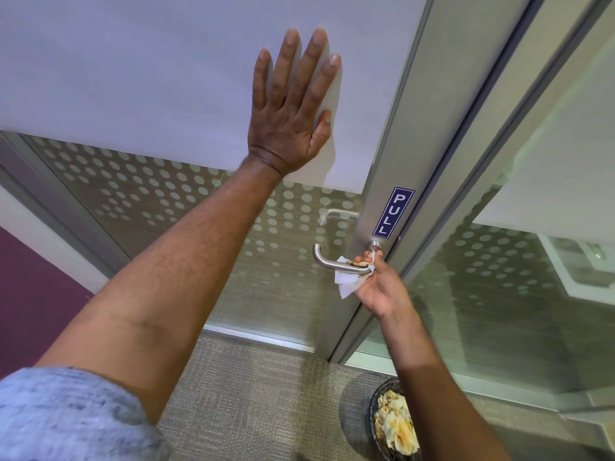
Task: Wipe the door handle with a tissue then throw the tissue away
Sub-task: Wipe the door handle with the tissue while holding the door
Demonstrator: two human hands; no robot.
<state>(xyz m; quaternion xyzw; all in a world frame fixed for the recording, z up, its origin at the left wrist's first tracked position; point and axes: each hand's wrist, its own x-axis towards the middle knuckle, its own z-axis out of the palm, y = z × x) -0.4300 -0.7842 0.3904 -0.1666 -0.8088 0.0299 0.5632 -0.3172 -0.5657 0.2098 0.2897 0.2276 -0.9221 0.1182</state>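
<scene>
A brushed-metal lever door handle (327, 261) sticks out from the grey frame of a glass door, below a blue PULL sticker (392, 211). My right hand (379, 287) grips a crumpled white tissue (349, 281) wrapped around the handle near its pivot; a loose corner of the tissue hangs below the lever. My left hand (293, 104) lies flat, fingers spread, on the frosted white band of the door glass (133, 78), holding nothing.
A dark mesh waste bin (392, 424) with several crumpled tissues in it stands on the carpet under my right forearm. A glass side panel (519, 277) flanks the door on the right. A second handle (339, 212) shows through the dotted glass.
</scene>
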